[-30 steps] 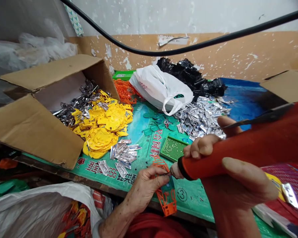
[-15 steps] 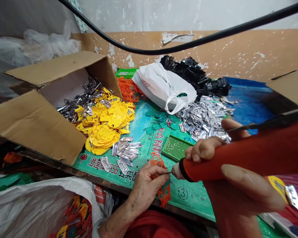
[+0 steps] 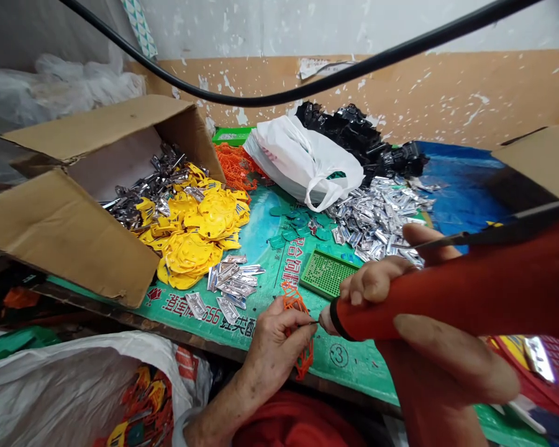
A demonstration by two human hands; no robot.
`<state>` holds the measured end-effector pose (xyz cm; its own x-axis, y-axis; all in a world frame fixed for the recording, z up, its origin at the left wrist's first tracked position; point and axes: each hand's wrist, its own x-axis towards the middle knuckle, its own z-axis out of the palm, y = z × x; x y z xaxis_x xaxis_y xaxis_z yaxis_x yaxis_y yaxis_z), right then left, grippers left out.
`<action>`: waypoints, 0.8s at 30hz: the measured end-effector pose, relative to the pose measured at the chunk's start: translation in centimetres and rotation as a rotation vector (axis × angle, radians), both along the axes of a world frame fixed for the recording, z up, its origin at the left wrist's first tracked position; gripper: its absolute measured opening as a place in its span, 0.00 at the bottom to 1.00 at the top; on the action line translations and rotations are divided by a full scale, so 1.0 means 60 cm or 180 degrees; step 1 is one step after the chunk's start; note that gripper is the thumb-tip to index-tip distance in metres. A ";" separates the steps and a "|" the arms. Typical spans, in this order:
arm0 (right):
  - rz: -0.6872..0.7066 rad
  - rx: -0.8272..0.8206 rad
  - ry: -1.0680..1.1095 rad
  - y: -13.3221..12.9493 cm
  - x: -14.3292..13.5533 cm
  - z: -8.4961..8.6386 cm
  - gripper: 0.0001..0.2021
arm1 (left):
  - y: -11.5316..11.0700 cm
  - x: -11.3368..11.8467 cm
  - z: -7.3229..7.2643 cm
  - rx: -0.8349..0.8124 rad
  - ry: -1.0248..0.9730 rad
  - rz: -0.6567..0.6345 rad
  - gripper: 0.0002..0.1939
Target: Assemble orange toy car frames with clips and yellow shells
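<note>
My right hand [image 3: 447, 347] is wrapped round a red power screwdriver [image 3: 447, 298], held level with its nose to the left. A thin dark bit reaches from the nose to the fingertips of my left hand [image 3: 279, 338]. There the thumb and forefinger are pinched together; whatever is between them is too small to make out. An orange plastic lattice piece [image 3: 304, 363] sits against and partly behind my left hand, its middle covered by the fingers. Just beyond stands a green tray [image 3: 328, 273] of small parts, perhaps screws.
Yellow plastic parts [image 3: 200, 230] spill from a cardboard box [image 3: 74, 230]. Silvery plates [image 3: 235, 282] lie beside them, with a larger heap [image 3: 382, 217] near a white bag [image 3: 302, 155]. Black parts [image 3: 363, 143] are piled behind. A black cable [image 3: 242, 99] hangs across the top.
The view has shifted slightly, so most things appear a little further left. The screwdriver bit stays at my left fingertips, and both hands keep their grip.
</note>
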<state>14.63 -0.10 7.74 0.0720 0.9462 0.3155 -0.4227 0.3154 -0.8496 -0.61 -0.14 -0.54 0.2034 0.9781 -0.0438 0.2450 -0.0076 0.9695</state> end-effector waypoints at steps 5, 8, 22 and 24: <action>-0.0004 -0.0077 -0.0045 0.002 -0.002 0.004 0.28 | 0.001 0.001 -0.002 0.0021 0.0053 0.0001 0.08; -0.0085 -0.0061 -0.0102 0.001 -0.003 0.004 0.28 | 0.001 0.001 -0.003 0.0022 0.0061 0.0024 0.07; -0.0588 -0.0045 0.0144 0.005 -0.008 0.016 0.25 | 0.007 -0.004 -0.007 -0.0332 -0.0255 0.0488 0.11; -0.0572 0.0003 0.0167 0.006 -0.003 0.016 0.23 | 0.008 -0.008 -0.012 -0.0699 -0.0541 0.0527 0.12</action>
<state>14.45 0.26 8.69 0.2563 0.9163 0.3077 -0.4031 0.3907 -0.8276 -1.12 0.33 -1.25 0.0646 0.9695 -0.2364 0.0600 0.2327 0.9707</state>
